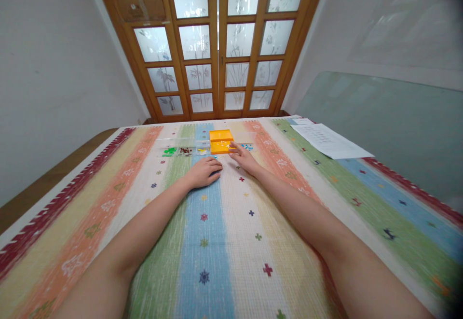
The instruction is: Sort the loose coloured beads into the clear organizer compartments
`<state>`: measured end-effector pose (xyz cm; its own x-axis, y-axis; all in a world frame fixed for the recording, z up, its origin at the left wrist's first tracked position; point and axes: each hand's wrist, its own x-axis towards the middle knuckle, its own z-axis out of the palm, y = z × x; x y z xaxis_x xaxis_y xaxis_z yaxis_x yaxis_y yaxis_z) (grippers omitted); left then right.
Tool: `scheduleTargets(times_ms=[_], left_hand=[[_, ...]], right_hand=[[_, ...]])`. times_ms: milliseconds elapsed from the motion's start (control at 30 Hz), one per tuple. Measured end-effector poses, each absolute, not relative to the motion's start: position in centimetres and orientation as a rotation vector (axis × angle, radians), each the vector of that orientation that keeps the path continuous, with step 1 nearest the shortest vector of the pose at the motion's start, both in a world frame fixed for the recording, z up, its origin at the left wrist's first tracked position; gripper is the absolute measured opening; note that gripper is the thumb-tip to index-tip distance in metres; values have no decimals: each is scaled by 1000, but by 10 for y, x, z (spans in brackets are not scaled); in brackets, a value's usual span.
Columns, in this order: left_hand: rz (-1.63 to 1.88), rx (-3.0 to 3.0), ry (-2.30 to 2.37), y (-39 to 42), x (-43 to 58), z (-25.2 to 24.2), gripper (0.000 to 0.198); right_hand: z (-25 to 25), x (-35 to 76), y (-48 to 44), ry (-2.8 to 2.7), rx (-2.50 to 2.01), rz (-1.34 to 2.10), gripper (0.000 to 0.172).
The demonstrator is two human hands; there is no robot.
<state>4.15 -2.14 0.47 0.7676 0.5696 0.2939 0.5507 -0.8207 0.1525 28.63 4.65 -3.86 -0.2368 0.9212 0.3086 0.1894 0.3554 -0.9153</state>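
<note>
An open yellow box lies at the table's far middle, with small white pieces in its near half. My right hand is at the box's right edge, its fingertips over the near half; whether they pinch a piece is too small to tell. My left hand rests palm down on the cloth just nearer than the box, fingers lying flat. Left of the box, clear compartments hold green pieces, dark brown pieces and yellow pieces. Blue pieces sit right of the box.
A striped tablecloth covers the table. Printed paper sheets lie at the far right. Beyond the table's right side is a pale green panel. Wooden doors with glass panes stand behind the table.
</note>
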Motion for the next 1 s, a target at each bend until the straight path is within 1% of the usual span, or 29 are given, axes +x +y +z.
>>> scheduleTargets(times_ms=[167,367,433,567,667,767,833,1000], left_hand=[[536,2854,900,-21,42,3,38],[542,2823,880,-20,42,3,38],[539,2824,882,-20,42,3,38],[542,2832,895,-20,42,1,39],[537,2837,904,-21,43,0,39],[533,2844,908,-22,45,0,39],[533,2850,906,-22,45,0,39],[524,2860,884,-22,46,1,40]], right_hand=[[-43,287,48,-1674,-1005,945,63],[-42,288,48,-1731,-1005,880,57],[-40,288,45,-1802,-1033,774,51],[-34,286,36,-2069,-1055,428,32],[-31,284,30,-2263,-1085,217,30],[-30,281,27,-2386,-1139,78,27],[-29,280,26,-2423,-1158,23,24],[-28,280,26,-2412,-1149,2,23]])
